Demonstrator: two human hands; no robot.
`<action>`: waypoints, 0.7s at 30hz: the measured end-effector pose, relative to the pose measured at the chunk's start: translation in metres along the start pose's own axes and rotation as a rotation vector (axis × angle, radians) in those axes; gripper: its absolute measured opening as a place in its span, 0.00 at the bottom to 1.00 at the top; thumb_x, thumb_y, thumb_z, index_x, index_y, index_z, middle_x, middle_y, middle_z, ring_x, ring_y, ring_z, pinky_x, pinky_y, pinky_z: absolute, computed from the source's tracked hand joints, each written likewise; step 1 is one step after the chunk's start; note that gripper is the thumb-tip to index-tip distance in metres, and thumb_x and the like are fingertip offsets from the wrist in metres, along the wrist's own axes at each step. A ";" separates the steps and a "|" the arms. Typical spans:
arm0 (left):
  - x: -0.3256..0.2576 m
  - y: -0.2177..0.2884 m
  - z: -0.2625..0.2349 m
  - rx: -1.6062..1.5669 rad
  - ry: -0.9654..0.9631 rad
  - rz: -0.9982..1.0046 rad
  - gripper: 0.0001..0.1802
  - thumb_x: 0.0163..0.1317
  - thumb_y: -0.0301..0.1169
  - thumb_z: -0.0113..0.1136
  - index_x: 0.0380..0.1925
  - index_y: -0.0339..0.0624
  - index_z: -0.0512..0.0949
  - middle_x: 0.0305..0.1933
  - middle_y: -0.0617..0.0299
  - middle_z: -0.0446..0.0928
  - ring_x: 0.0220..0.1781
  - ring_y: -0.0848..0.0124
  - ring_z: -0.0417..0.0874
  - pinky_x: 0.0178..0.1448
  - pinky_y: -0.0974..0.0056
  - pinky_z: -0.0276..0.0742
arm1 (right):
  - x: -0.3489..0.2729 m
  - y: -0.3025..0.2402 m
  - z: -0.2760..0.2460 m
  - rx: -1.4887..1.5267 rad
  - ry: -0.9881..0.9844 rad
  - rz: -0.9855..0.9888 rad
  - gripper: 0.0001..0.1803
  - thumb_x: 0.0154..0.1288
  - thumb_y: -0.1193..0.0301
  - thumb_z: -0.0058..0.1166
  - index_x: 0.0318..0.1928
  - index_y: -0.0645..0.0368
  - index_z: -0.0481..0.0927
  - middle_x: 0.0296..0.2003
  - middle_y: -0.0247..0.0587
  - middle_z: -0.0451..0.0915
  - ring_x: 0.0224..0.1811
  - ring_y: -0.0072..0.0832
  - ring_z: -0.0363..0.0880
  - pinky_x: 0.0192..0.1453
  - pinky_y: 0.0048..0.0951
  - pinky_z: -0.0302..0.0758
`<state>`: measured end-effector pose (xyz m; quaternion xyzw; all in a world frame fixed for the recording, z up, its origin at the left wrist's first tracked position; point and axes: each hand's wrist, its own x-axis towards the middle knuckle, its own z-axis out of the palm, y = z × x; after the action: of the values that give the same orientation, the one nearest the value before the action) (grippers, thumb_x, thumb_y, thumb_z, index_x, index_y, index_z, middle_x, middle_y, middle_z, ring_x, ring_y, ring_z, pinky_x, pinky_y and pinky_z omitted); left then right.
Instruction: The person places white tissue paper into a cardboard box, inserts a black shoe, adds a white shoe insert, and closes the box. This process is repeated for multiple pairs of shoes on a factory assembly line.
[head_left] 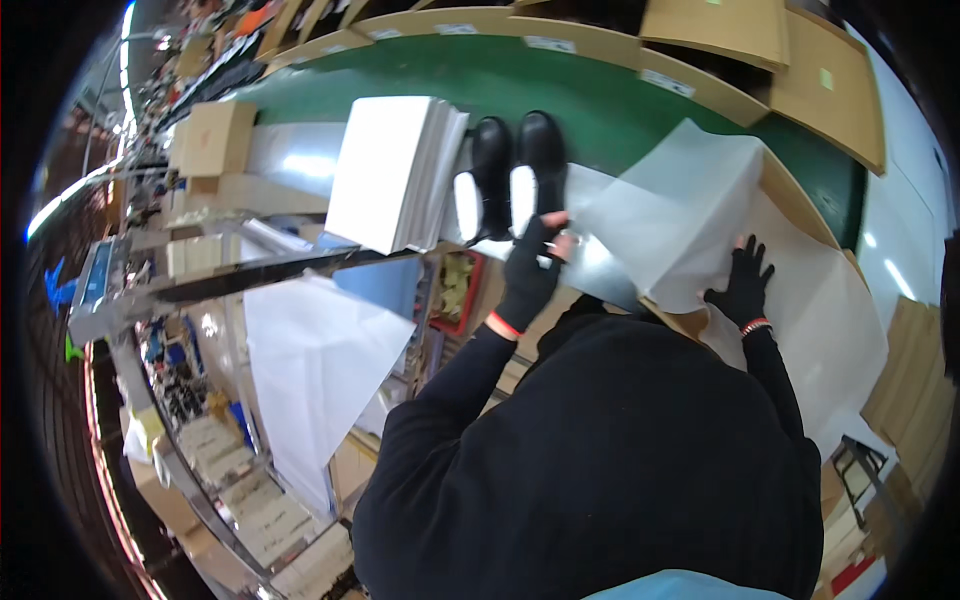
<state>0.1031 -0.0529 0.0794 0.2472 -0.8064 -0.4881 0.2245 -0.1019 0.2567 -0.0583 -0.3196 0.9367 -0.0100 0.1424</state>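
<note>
My left hand (532,262), in a black fingerless glove, pinches the near edge of a sheet of white tissue paper (680,215) just in front of a pair of black shoes (510,170). The shoes stand side by side on the green belt, toes pointing toward me. My right hand (745,282), also gloved, lies flat with fingers spread on the white paper that drapes over an open cardboard box (795,200). A thick stack of white sheets (392,172) sits to the left of the shoes.
A green conveyor belt (600,100) curves across the top, edged by flat cardboard panels (790,50). A cardboard box (215,138) stands at the left. A loose white sheet (315,370) hangs below the metal bench edge, above shelves of clutter.
</note>
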 end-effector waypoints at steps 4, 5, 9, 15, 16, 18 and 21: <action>-0.029 -0.072 -0.091 0.263 0.339 -0.006 0.12 0.59 0.23 0.56 0.44 0.39 0.75 0.41 0.58 0.75 0.36 0.72 0.77 0.40 0.66 0.72 | -0.002 -0.014 -0.008 -0.102 -0.241 -0.001 0.80 0.24 0.38 0.71 0.73 0.64 0.38 0.73 0.61 0.35 0.75 0.58 0.31 0.65 0.75 0.43; -0.038 -0.086 -0.099 0.314 0.340 -0.039 0.14 0.58 0.25 0.58 0.46 0.39 0.75 0.42 0.58 0.75 0.36 0.71 0.77 0.40 0.65 0.73 | 0.002 -0.021 -0.015 -0.122 -0.257 0.005 0.81 0.23 0.37 0.72 0.73 0.64 0.38 0.73 0.61 0.35 0.75 0.58 0.31 0.65 0.75 0.43; -0.035 -0.110 -0.081 0.263 0.161 -0.276 0.22 0.57 0.33 0.64 0.50 0.38 0.73 0.43 0.53 0.77 0.37 0.64 0.80 0.41 0.63 0.74 | 0.008 -0.024 -0.008 -0.120 -0.210 0.056 0.86 0.20 0.35 0.72 0.73 0.64 0.32 0.73 0.61 0.34 0.75 0.60 0.30 0.65 0.75 0.43; 0.039 -0.112 -0.121 0.349 0.439 -0.147 0.25 0.59 0.48 0.63 0.41 0.34 0.80 0.33 0.50 0.82 0.35 0.58 0.84 0.40 0.59 0.76 | 0.014 0.004 0.010 0.030 -0.022 0.030 0.82 0.28 0.35 0.71 0.73 0.61 0.31 0.73 0.61 0.34 0.75 0.61 0.30 0.66 0.75 0.41; 0.050 -0.098 -0.140 0.296 0.542 -0.077 0.23 0.60 0.46 0.63 0.42 0.33 0.80 0.36 0.49 0.82 0.36 0.62 0.84 0.42 0.61 0.76 | 0.014 0.009 0.015 0.071 0.053 0.017 0.81 0.30 0.36 0.71 0.73 0.60 0.31 0.73 0.61 0.34 0.75 0.61 0.30 0.66 0.74 0.41; 0.066 -0.047 -0.179 0.010 0.580 -0.070 0.21 0.61 0.39 0.61 0.45 0.31 0.80 0.38 0.57 0.83 0.40 0.69 0.81 0.47 0.64 0.75 | 0.017 0.010 -0.008 0.240 0.164 0.014 0.67 0.44 0.45 0.70 0.74 0.59 0.40 0.73 0.57 0.45 0.76 0.57 0.37 0.69 0.67 0.43; 0.074 0.013 -0.220 -0.181 0.405 -0.070 0.21 0.62 0.37 0.58 0.46 0.29 0.79 0.40 0.58 0.81 0.41 0.70 0.81 0.48 0.67 0.75 | 0.020 -0.007 -0.066 0.523 0.248 -0.129 0.49 0.56 0.57 0.66 0.71 0.60 0.54 0.68 0.52 0.60 0.72 0.47 0.54 0.70 0.51 0.55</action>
<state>0.1762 -0.2422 0.1933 0.3468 -0.6888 -0.5061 0.3862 -0.1307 0.2347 0.0009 -0.3273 0.8904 -0.2991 0.1032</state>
